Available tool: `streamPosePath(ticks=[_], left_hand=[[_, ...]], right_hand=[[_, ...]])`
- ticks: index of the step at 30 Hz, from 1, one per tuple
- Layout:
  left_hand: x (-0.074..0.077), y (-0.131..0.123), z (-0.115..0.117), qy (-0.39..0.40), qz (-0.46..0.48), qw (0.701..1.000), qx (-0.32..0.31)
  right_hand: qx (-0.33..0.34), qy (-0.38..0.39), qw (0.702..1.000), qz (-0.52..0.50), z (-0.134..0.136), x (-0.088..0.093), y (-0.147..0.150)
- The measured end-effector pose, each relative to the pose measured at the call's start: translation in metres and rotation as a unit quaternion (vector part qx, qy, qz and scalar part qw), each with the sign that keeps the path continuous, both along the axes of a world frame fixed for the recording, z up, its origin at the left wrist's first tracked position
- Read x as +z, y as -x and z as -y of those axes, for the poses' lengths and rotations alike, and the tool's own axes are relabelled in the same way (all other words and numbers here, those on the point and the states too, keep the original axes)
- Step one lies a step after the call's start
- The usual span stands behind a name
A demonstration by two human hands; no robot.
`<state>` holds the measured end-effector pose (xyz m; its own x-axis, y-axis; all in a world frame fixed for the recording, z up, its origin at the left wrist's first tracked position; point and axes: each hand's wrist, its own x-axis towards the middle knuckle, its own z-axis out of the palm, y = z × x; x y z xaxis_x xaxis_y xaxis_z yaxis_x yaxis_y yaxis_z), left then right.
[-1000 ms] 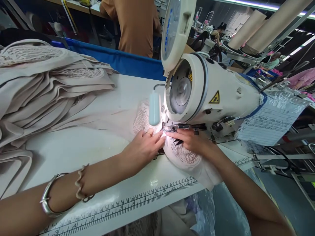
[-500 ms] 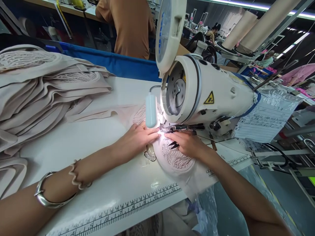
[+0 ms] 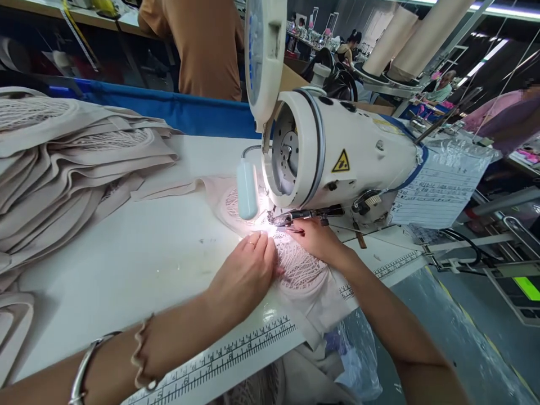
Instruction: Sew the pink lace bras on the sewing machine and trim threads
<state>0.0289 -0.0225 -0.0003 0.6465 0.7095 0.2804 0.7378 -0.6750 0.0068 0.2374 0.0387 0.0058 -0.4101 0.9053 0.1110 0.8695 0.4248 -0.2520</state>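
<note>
A pale pink lace-and-fabric piece [image 3: 302,265] lies under the needle area of a white sewing machine [image 3: 358,152], lit by a small lamp [image 3: 247,191]. My left hand [image 3: 247,270] is closed on the near edge of the lace, fingers bunched just in front of the needle. My right hand [image 3: 316,239] lies on the lace at the right, beside the black presser mechanism. It is closed on thread snips [image 3: 294,229], whose dark blades point left; their handles are hidden in the palm.
A thick stack of beige pieces [image 3: 54,169] lies on the left of the white table [image 3: 169,247]. A printed ruler [image 3: 236,357] follows the front edge. A written sheet [image 3: 439,185] hangs by the machine. A person in a brown shirt [image 3: 206,50] is beyond the blue cloth [image 3: 181,112].
My left hand has drawn back toward me from beside the needle and now grips the lace lower down. The snips' blades have turned from pointing toward me to pointing left. The view has shifted slightly.
</note>
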Motion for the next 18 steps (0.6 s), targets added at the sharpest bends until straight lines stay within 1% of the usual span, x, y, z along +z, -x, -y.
streamPosePath(ticks=[1, 3, 5, 7, 10, 13, 16, 18], left_hand=[[-0.004, -0.003, 0.003, -0.026, -0.014, 1.000, 0.004], [-0.012, -0.006, 0.006, -0.077, -0.039, 0.996, 0.004], [-0.017, -0.005, 0.006, -0.091, -0.051, 0.995, -0.008], [-0.020, -0.001, 0.004, -0.085, -0.047, 0.995, -0.018], [-0.022, 0.009, -0.004, -0.067, -0.016, 0.997, -0.034], [-0.021, 0.022, -0.015, -0.040, 0.038, 0.996, -0.070], [-0.019, 0.035, -0.028, -0.002, 0.102, 0.990, -0.093], [-0.018, 0.041, -0.036, 0.030, 0.117, 0.987, -0.106]], right_hand=[[0.015, -0.011, 1.000, 0.008, 0.000, -0.001, -0.003], [0.076, -0.023, 0.997, 0.022, 0.001, -0.002, -0.009], [0.136, -0.029, 0.990, 0.028, 0.002, -0.003, -0.013], [0.164, -0.038, 0.985, 0.037, 0.003, -0.004, -0.015], [0.171, -0.052, 0.983, 0.046, 0.004, -0.005, -0.012], [0.170, -0.054, 0.983, 0.050, 0.006, -0.002, -0.008], [0.165, -0.054, 0.984, 0.051, 0.008, 0.002, -0.005], [0.161, -0.055, 0.984, 0.056, 0.009, 0.004, -0.004]])
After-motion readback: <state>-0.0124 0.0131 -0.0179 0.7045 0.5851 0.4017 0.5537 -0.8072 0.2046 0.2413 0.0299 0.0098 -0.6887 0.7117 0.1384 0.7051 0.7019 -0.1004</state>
